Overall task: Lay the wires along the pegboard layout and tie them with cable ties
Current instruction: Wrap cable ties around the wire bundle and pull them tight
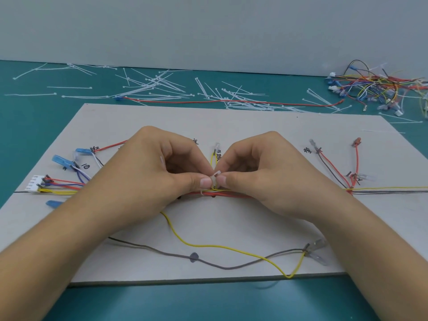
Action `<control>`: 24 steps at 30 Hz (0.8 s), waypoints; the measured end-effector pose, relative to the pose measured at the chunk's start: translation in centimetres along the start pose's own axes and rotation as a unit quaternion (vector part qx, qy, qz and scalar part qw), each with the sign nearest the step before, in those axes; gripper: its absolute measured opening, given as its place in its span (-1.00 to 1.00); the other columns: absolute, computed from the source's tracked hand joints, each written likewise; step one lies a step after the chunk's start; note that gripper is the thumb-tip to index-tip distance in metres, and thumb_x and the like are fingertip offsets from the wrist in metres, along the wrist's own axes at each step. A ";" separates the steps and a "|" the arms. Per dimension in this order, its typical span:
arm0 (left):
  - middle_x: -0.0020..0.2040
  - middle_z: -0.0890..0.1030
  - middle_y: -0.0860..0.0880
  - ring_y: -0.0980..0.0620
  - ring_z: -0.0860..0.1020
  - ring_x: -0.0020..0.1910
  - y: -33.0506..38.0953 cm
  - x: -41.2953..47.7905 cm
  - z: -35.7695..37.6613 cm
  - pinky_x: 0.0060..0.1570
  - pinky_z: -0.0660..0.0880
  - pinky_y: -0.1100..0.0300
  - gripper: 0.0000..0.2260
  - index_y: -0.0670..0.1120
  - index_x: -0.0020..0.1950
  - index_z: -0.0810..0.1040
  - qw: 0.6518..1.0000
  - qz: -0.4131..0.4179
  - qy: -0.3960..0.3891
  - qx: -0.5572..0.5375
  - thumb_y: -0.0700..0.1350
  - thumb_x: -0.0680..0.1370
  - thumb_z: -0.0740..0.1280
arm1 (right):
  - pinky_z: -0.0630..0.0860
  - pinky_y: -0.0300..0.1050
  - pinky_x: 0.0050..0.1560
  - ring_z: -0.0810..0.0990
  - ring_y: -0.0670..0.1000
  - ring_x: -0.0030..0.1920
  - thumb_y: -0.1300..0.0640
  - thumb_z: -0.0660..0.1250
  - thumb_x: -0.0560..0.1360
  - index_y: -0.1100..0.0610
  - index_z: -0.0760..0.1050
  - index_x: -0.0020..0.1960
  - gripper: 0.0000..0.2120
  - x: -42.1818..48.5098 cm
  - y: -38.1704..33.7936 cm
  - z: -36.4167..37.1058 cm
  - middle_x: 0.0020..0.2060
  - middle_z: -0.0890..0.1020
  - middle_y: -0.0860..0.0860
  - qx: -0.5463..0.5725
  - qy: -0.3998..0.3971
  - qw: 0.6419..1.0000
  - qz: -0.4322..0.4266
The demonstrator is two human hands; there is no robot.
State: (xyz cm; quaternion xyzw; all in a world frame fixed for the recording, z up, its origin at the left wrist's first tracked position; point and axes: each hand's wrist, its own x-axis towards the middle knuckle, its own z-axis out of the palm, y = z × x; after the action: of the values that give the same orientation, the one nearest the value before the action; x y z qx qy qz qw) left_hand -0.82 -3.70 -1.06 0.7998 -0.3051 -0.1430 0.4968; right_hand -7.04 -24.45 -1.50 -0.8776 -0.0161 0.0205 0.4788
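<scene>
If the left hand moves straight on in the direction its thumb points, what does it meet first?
The left hand pinches the cable tie, so it meets that first; just beyond it is probably the right hand.

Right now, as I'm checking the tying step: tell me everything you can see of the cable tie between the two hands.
The cable tie is a thin, whitish, translucent plastic strip, bent into a small loop just above the red and yellow wire bundle at the middle of the board. The left hand and right hand pinch it from either side. Most of it is hidden; whether it is closed cannot be told.
</scene>
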 end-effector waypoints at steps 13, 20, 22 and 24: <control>-0.26 0.74 0.05 0.06 0.69 -0.28 -0.6 0.0 0.3 -0.22 0.60 0.05 -0.93 0.10 -0.12 0.74 0.999 0.028 -0.003 0.021 0.00 0.41 0.50 | 0.51 -0.23 -0.29 0.63 -0.12 -0.34 0.24 0.48 0.51 0.10 0.68 -0.17 -0.89 -0.1 -0.1 -0.3 -0.34 0.72 -0.05 0.010 -0.004 1.000 0.004; -0.27 0.73 0.05 0.12 0.67 -0.32 -0.9 0.1 0.4 -0.27 0.57 0.18 -0.92 0.10 -0.12 0.73 0.999 0.037 -0.002 0.027 0.01 0.41 0.50 | 0.53 -0.16 -0.26 0.68 0.03 -0.28 0.23 0.49 0.52 0.11 0.68 -0.15 -0.92 -0.2 -0.3 -0.5 -0.29 0.73 0.04 0.007 -0.005 1.000 0.001; -0.28 0.73 0.06 0.15 0.65 -0.33 -0.9 0.1 0.4 -0.30 0.54 0.26 -0.93 0.11 -0.12 0.73 0.999 0.038 -0.003 0.033 0.01 0.41 0.50 | 0.55 -0.10 -0.24 0.70 0.11 -0.22 0.24 0.48 0.52 0.12 0.68 -0.15 -0.92 -0.2 -0.3 -0.5 -0.29 0.73 0.05 0.008 -0.003 1.000 0.001; -0.28 0.73 0.07 0.17 0.64 -0.34 -0.9 0.0 0.3 -0.31 0.52 0.31 -0.94 0.11 -0.13 0.73 0.998 0.040 -0.002 0.044 0.01 0.42 0.50 | 0.57 -0.04 -0.22 0.70 0.15 -0.19 0.24 0.48 0.52 0.12 0.68 -0.15 -0.91 -0.2 -0.3 -0.5 -0.29 0.73 0.05 0.010 -0.004 1.000 -0.001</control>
State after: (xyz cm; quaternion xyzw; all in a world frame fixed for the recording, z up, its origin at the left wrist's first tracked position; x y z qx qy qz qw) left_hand -0.65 -3.64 -2.03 0.8078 -0.3439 -0.1104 0.4658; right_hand -7.18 -24.69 -0.96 -0.8724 -0.0187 0.0240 0.4878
